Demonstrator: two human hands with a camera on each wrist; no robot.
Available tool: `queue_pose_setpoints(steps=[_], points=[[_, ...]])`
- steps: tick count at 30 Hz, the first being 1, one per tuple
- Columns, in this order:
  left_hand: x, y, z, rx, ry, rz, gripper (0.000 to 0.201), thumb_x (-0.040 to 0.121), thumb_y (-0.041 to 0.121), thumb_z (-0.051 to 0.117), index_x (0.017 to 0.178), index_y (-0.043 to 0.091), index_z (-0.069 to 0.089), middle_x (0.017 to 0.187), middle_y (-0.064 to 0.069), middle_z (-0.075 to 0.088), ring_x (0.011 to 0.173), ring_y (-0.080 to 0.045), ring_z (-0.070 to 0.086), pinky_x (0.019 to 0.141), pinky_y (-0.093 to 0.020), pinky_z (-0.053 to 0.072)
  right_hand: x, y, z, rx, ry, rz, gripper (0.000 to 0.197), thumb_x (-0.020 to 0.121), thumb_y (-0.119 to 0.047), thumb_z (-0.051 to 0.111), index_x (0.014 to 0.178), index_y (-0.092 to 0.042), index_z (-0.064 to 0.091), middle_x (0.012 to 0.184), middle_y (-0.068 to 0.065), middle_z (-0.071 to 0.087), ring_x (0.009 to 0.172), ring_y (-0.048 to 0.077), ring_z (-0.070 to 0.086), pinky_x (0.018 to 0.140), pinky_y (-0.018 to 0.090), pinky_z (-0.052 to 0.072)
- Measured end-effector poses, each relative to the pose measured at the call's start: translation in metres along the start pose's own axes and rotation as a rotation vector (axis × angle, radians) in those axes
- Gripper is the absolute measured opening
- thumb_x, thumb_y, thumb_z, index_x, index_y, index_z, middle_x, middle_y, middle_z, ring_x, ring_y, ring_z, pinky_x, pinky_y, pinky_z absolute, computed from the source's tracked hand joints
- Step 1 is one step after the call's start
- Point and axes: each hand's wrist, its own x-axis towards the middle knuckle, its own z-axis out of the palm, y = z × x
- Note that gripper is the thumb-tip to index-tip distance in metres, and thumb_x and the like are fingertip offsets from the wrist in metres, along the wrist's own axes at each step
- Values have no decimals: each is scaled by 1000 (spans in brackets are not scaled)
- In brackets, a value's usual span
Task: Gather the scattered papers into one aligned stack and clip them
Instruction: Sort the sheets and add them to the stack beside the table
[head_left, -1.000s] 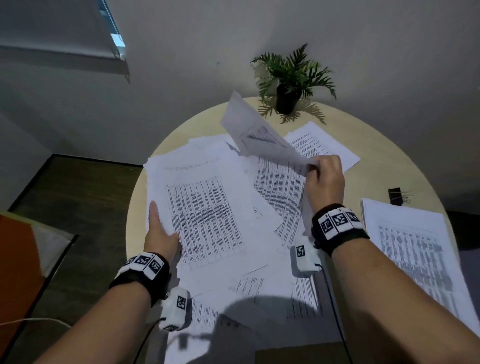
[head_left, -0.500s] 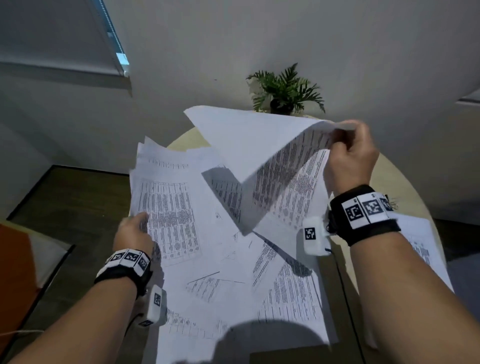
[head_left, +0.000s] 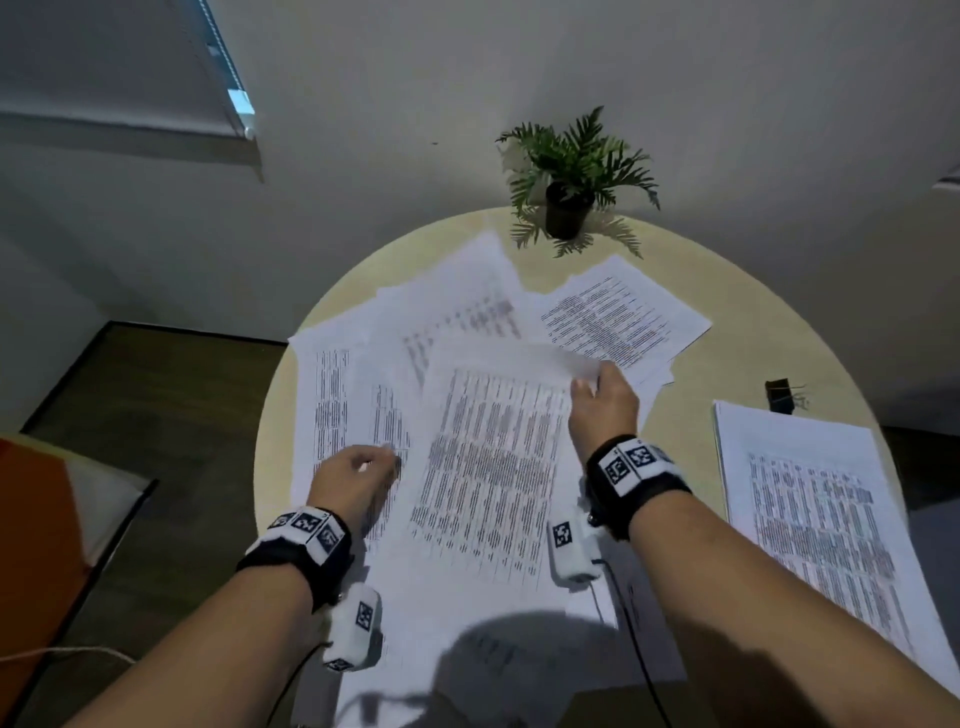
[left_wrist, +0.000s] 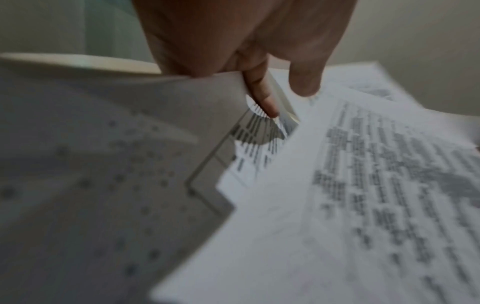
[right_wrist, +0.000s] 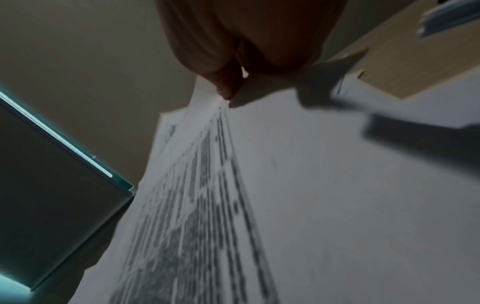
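Right grip: I see the right hand (head_left: 602, 410) pinching the far right corner of a printed sheet (head_left: 493, 457); in the right wrist view the thumb and fingertips (right_wrist: 228, 86) close on the paper's edge, and the corner curls up off the pile.
Left grip: the left hand (head_left: 353, 478) has its fingers curled round the edge of some sheets at the pile's left side; in the left wrist view one finger (left_wrist: 259, 92) is tucked under a lifted edge and the thumb sits just above the paper. Blurred, so I cannot count how many sheets it holds.
Held sheet: lies face up and slightly skewed on top of the pile between my two wrists, its near end flat, its far right corner raised.
Scattered papers (head_left: 457, 317): overlapping at odd angles across the left and middle of the round table (head_left: 727, 291); one sheet (head_left: 623, 317) fans out to the far right of the pile, near the plant.
Second stack (head_left: 810, 509): squared-up pages on the right side of the table, well apart from the loose pile, its near end running past the table edge.
Binder clip (head_left: 778, 396): black, on bare tabletop just beyond the second stack's far edge, touched by neither hand.
Potted plant (head_left: 571, 176): at the table's far edge, against the wall.
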Motion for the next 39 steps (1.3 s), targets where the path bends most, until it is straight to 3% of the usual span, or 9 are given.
queue_pose_setpoints(steps=[8,12,16,18,23,25,27,33,39], points=[[11,-12,4,284,74,51,26,79,11,71,91,21,50,67,-1,52,54,-21,50,52,-30,42,-3,7,13,-179,-50,-60,22,95,-8,44,73,-10,41,64,1,40,62,20,36,50,27,26],[8,-4,3,203,-25,-25,74,73,-16,48,120,40,39,77,-1,52,55,-36,61,48,-36,51,6,-11,15,-66,-100,-68,38,84,15,31,94,-10,57,76,6,51,62,17,41,49,22,29],[-5,11,6,0,72,-51,85,90,19,58,151,37,2,143,1,41,112,-29,57,87,-37,47,1,-25,18,68,-187,-52,53,88,17,29,129,-10,49,101,3,53,86,15,49,54,0,37],[-9,12,7,116,46,-32,92,80,30,73,150,27,12,148,-3,39,128,-31,48,96,-38,43,-1,-14,15,35,-253,-3,55,92,11,33,142,-12,38,116,3,51,100,12,49,66,-3,34],[-10,12,13,234,-89,-13,49,78,4,75,116,8,45,86,1,54,80,-23,58,61,-22,49,-23,47,-20,-659,-132,170,51,82,-5,47,127,-29,51,136,4,38,123,29,37,99,40,34],[-11,12,13,192,-158,-21,50,82,-4,68,122,7,41,89,-5,57,67,-18,54,50,-15,47,-37,68,-36,-661,-92,261,55,79,-4,48,127,-31,50,142,2,31,129,29,31,104,45,31],[-12,11,13,151,-233,-40,55,82,-10,64,125,13,40,102,-11,58,76,-20,54,62,-26,49,-45,82,-46,-602,-124,357,58,80,-4,47,131,-32,46,149,1,22,136,27,22,110,48,27],[-26,9,32,108,-413,-32,71,73,-18,62,122,31,44,104,-21,55,66,-31,54,55,-36,53,-53,90,-50,-419,-189,188,57,84,6,46,136,-18,46,154,6,13,139,23,26,109,29,29],[-44,11,68,293,-268,88,57,86,3,64,136,17,42,111,-14,63,96,-31,61,84,-40,52,-56,86,-59,-143,-302,134,52,92,3,43,142,-13,41,152,-1,19,130,13,40,87,6,35]])
